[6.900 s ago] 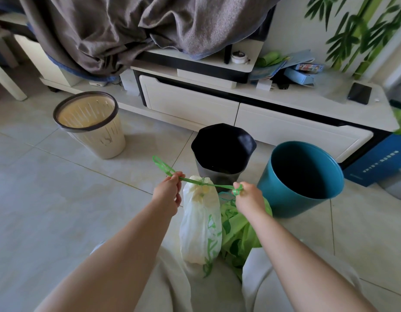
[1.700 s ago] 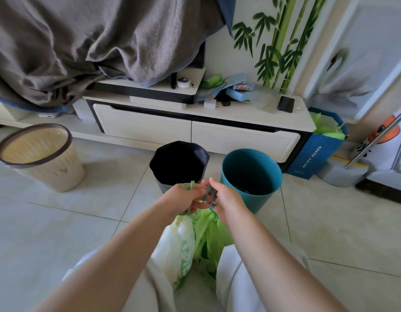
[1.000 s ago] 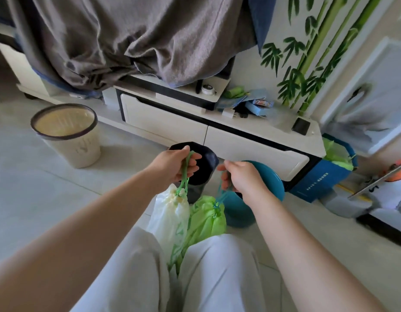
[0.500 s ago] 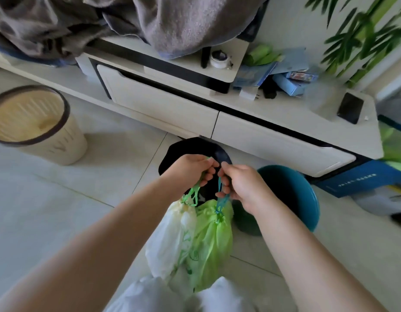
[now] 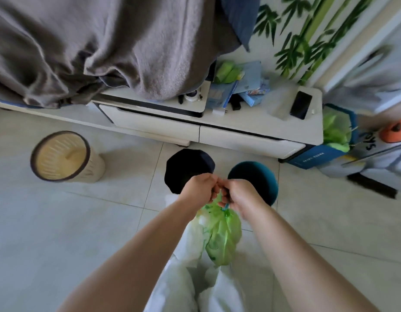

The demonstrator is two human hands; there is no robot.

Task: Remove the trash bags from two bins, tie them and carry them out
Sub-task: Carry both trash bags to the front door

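Head view: a person's left hand (image 5: 200,190) and right hand (image 5: 240,195) meet knuckle to knuckle above the tiled floor (image 5: 60,233), each with fingers curled tight; the right hand pinches the blue-green drawstring (image 5: 226,207) of a green trash bag (image 5: 224,239), and the left hand appears to grip the neck of a white trash bag (image 5: 192,239) hanging just left of it. Both bags hang clear of the floor in front of the person's pale trousers (image 5: 183,289), gathered at the top, probably so the pair can be carried out in one load. Beyond the hands stand a black bin (image 5: 183,165) and, to its right, a teal bin (image 5: 260,179), both without liners as far as can be seen; a beige bin (image 5: 60,156) stands well apart at far left. A grey blanket (image 5: 105,48) drapes over the low cabinet (image 5: 240,137) behind.

Hard to make out: the left hand's fingers hide what they clamp; the knots are not visible; the white bag is largely covered by the left forearm; motion blur softens the right edge.
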